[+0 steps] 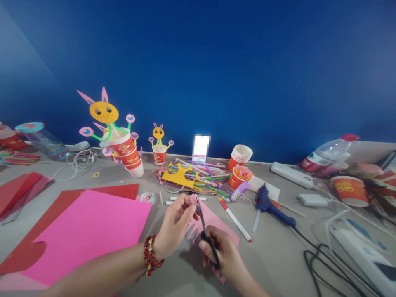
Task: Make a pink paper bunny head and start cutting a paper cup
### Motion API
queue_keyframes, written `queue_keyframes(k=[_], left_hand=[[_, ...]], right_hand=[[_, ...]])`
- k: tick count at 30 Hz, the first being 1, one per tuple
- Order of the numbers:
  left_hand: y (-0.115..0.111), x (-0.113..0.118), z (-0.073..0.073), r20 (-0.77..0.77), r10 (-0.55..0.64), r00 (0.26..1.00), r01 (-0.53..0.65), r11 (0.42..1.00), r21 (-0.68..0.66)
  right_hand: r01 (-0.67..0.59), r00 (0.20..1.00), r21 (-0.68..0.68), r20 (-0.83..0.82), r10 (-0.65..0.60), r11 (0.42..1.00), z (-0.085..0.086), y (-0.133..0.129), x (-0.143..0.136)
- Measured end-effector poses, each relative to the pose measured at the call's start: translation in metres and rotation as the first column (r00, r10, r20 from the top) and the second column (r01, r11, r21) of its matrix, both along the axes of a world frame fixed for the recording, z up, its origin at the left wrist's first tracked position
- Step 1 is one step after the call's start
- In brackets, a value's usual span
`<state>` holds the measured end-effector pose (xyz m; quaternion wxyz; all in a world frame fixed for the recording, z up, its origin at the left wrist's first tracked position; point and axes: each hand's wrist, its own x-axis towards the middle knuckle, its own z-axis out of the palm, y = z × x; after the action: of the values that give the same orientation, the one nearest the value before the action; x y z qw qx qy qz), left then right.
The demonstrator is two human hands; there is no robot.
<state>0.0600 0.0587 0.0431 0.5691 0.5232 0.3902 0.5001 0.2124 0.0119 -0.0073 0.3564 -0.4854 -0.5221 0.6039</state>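
Observation:
My right hand point(221, 251) grips black-handled scissors point(202, 218), the blades pointing away from me. My left hand point(176, 222), with a red bead bracelet on its wrist, pinches a small blue piece of paper point(198, 208) beside the blades. Its exact shape is partly hidden by the fingers. Below both hands lies a light pink paper sheet point(224, 225) with pointed notches cut in its left edge. A red-capped white marker point(236, 222) rests on the right side of that sheet.
Bright pink paper point(95, 231) overlaps red sheets at left. Behind are paper-cup bunny figures point(125, 150), cut yellow paper point(177, 176), pipe cleaners point(213, 177) and stacked cups point(240, 156). A blue glue gun point(272, 208) and its cable point(321, 260) lie right.

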Motion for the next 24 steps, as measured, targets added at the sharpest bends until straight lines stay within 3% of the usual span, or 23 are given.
queue_keyframes(k=[24], left_hand=[[0.006,-0.0067,0.0063,-0.052,-0.077,0.996,0.075,0.996,-0.047]], right_hand=[[-0.022,1.0,0.005,0.008,0.022,1.0,0.0014,0.0021,0.0029]])
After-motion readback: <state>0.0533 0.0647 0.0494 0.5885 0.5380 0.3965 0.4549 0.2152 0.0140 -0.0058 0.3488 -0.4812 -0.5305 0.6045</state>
